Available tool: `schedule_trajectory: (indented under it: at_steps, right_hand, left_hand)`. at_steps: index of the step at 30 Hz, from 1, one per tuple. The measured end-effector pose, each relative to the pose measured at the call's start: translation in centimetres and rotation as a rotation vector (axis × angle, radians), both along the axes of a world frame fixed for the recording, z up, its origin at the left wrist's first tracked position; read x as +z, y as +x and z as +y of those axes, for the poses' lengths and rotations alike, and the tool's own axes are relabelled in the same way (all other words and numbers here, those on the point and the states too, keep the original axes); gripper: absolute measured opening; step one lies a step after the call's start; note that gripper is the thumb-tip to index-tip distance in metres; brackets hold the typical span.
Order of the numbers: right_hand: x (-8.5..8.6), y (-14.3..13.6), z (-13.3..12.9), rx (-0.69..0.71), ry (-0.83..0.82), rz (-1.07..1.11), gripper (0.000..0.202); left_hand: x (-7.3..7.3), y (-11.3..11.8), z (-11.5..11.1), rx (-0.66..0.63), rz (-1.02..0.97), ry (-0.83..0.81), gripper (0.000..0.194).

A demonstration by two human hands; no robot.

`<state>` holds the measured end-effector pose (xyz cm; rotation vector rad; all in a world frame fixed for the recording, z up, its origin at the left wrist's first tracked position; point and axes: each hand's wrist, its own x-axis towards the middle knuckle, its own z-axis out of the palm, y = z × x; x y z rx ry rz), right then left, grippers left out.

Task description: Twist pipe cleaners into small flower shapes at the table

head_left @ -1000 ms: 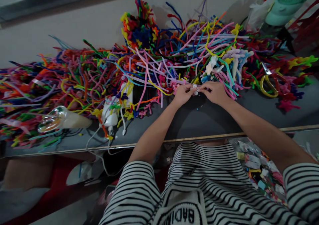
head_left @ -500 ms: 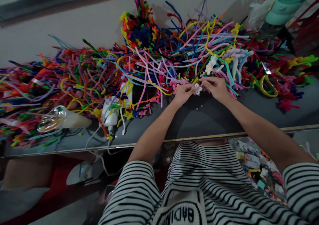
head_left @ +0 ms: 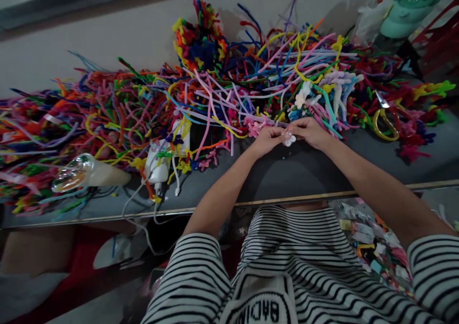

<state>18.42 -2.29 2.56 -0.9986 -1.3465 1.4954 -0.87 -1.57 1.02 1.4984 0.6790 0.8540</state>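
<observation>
Between my two hands is a small white looped flower shape (head_left: 289, 139), low over the grey table's front part. My left hand (head_left: 267, 140) pinches it from the left with thumb and fingers. From the right, the fingertips of my right hand (head_left: 307, 131) press on the same white piece. Just behind my left hand lies a pink fuzzy cluster (head_left: 255, 125). White fuzzy flowers (head_left: 304, 94) and pastel stems sit beyond my right hand.
A long heap of coloured pipe cleaners (head_left: 122, 94) covers the table's back. Yellow-handled scissors (head_left: 385, 123) lie at the right. A white charger with cables (head_left: 157, 164) and a clear cup (head_left: 93, 171) are at the left. The table edge (head_left: 294, 199) runs in front of me.
My hands have come closer together around the white piece. My right fingers have moved down and left onto it, and its loops now face differently.
</observation>
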Motion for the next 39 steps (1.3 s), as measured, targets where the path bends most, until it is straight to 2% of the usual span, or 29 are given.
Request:
schedule_trajectory:
  at_steps: [10,18,22,25,27,32,39]
  right_hand:
    - [-0.3,0.0,-0.1,-0.028,0.028,-0.053,0.048]
    - [-0.1,-0.5,-0.2,-0.089,0.046,-0.026,0.045]
    - [0.3,-0.7,-0.4,-0.148,0.07,0.04,0.05]
    - [0.4,-0.6,-0.4,-0.158,0.105,0.016,0.05]
    - [0.3,-0.5,-0.4,-0.165,0.13,-0.016,0.048]
    - [0.3,-0.5,-0.5,-0.22,0.228,-0.07,0.045]
    - [0.4,-0.4,-0.6,-0.198,0.37,-0.084,0.043]
  left_hand:
    - [0.4,-0.1,-0.1,-0.023,0.046,0.019,0.055]
    - [-0.1,0.2,0.1,0.015,0.024,0.041,0.046]
    - [-0.6,0.1,0.7,0.166,-0.045,0.023,0.04]
    - [-1.0,0.0,1.3,0.323,-0.084,-0.01,0.044]
    - [-1.3,-0.1,1.6,0.368,-0.104,-0.031,0.041]
    - [-1.7,0.1,1.7,0.321,-0.135,-0.041,0.034]
    - [-1.2,0.2,1.2,0.259,-0.197,-0.053,0.042]
